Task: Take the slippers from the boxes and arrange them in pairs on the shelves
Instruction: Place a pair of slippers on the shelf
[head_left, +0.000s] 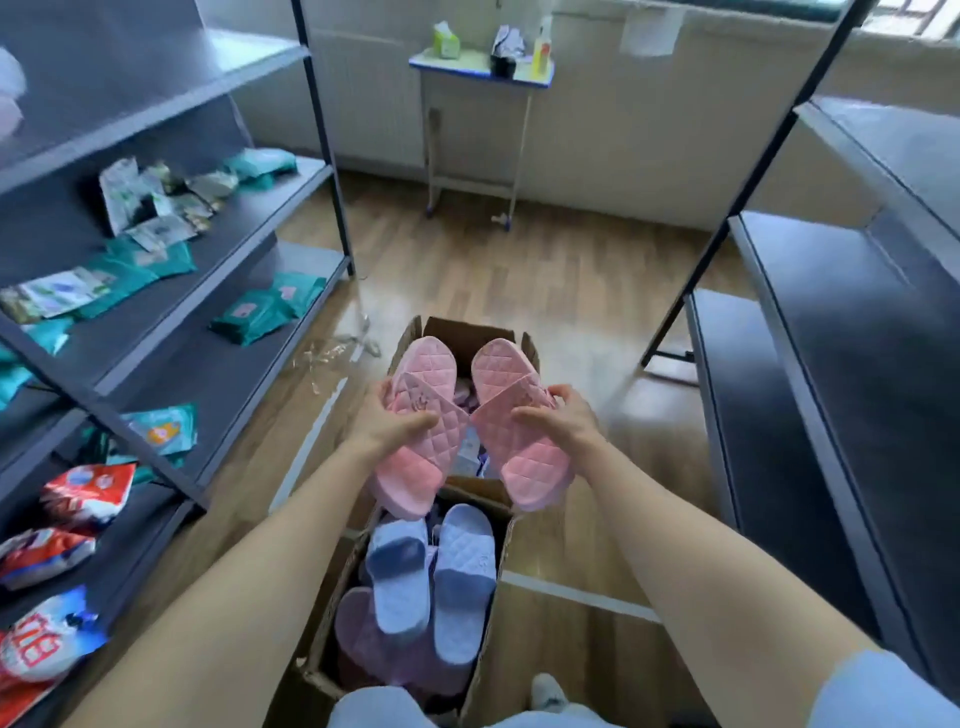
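Note:
I hold two pink quilted slippers side by side above the boxes on the floor. My left hand (387, 423) grips the left pink slipper (421, 457) by its strap. My right hand (563, 418) grips the right pink slipper (524, 457) the same way. Below them, the near cardboard box (317, 649) holds two light blue slippers (434, 577) lying on purple ones (363, 634). A far cardboard box (467, 332) sits behind the pink slippers, its contents mostly hidden.
A dark shelf unit on the left (208, 270) carries teal packets and red-white bags. Dark shelves on the right (831, 322) are bare. A small desk (483, 70) with bottles stands at the far wall. Clear tape scraps (332, 353) lie on the wood floor.

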